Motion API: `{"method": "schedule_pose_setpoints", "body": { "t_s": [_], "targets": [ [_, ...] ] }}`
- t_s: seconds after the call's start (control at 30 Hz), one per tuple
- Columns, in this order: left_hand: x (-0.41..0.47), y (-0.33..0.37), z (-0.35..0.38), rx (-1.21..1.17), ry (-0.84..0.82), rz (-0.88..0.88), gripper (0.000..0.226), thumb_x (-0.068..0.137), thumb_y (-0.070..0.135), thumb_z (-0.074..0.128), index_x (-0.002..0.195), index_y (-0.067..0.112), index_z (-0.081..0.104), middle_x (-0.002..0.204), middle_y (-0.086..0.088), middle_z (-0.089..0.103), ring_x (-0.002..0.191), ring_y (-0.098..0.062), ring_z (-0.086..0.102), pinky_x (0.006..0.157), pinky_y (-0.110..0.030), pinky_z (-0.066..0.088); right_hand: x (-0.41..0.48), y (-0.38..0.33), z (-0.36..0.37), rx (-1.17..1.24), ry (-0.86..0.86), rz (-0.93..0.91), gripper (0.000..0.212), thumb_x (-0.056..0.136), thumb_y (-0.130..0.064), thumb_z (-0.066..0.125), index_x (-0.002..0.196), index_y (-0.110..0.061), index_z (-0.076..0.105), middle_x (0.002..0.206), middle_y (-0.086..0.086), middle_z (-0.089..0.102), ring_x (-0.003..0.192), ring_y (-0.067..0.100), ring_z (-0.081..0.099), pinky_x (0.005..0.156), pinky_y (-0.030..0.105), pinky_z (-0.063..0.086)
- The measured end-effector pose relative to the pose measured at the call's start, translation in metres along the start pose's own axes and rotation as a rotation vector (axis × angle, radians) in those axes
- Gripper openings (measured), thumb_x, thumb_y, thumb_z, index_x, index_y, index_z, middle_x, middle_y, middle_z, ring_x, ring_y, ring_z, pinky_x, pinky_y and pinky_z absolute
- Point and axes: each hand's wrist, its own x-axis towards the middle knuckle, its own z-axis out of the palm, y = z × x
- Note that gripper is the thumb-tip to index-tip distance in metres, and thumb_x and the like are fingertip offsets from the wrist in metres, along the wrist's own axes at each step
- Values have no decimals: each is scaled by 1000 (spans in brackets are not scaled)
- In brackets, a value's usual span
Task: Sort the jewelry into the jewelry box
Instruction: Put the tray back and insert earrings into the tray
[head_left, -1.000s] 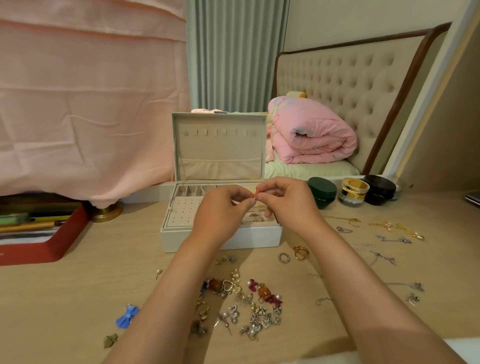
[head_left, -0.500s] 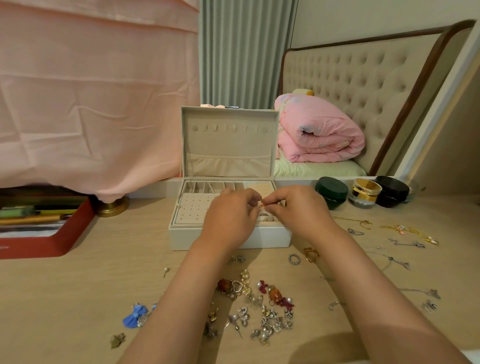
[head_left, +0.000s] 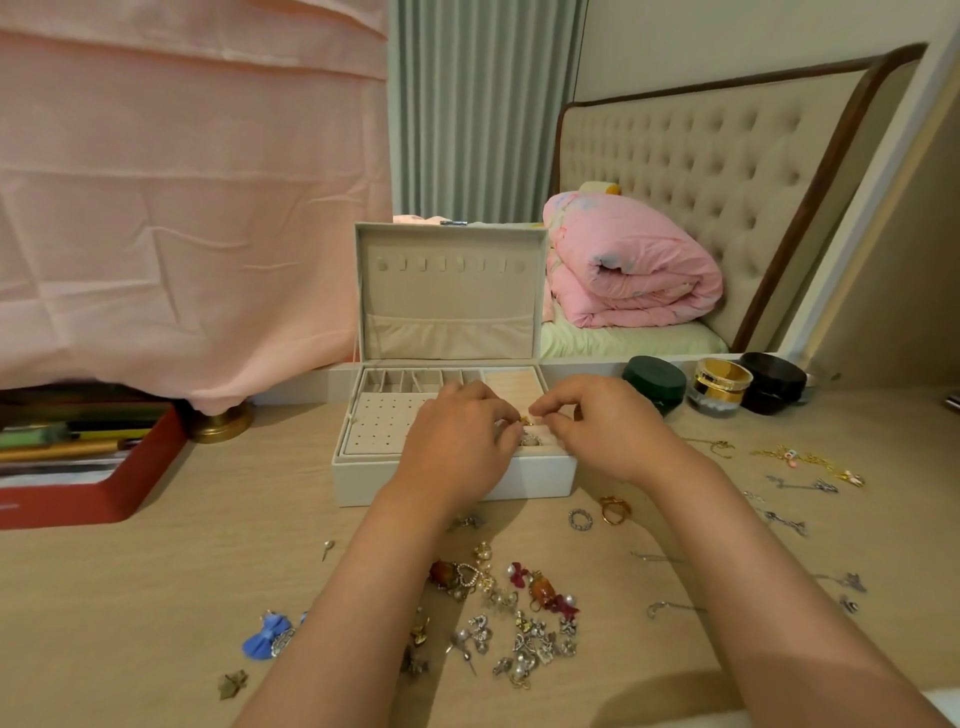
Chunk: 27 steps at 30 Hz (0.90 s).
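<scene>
1. Pale wood table (head_left: 156, 597) holds a heap of earrings (head_left: 514, 613) between the arms. A silver ring (head_left: 580, 518) and a gold ring (head_left: 613, 509) lie just in front of the box, and chains (head_left: 810, 460) lie off to the right.
2. A green jar (head_left: 654, 382) stands right of the open jewelry box (head_left: 358, 480). A red tray (head_left: 119, 488) sits to the left.
3. Both hands are over the box's right part and hide the slots there. The left hand (head_left: 462, 441) and right hand (head_left: 602, 431) pinch one tiny gold piece (head_left: 523, 420) between their fingertips.
4. Behind hangs a pink cloth (head_left: 182, 208). A rolled pink blanket (head_left: 628, 270) lies on a bed.
</scene>
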Motion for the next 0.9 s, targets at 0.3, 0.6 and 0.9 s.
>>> {"method": "schedule_pose_setpoints", "body": {
  "t_s": [0.3, 0.6, 0.9],
  "targets": [
    [-2, 35, -5, -24, 73, 135, 29, 96, 39, 54, 120, 29, 66, 112, 8, 62, 107, -15, 48, 89, -31, 42, -19, 19, -34, -173, -423, 305, 16, 83, -21, 79, 97, -27, 79, 94, -8, 73, 87, 11, 66, 80, 30, 58],
    [-7, 43, 7, -6, 26, 200, 28, 94, 36, 55, 119, 28, 66, 111, 7, 62, 102, -15, 46, 88, -35, 44, -19, 15, -27, -147, -566, 455, 14, 77, -15, 77, 91, -10, 78, 82, 11, 78, 76, 24, 77, 76, 41, 64],
    [-3, 47, -3, -250, -28, 51, 29, 98, 37, 56, 125, 33, 65, 109, 18, 69, 105, -5, 56, 94, -27, 41, -20, 4, -52, 54, -218, 244, 13, 91, -11, 65, 82, -16, 72, 74, 7, 75, 69, 25, 75, 64, 39, 64]
  ]
}}
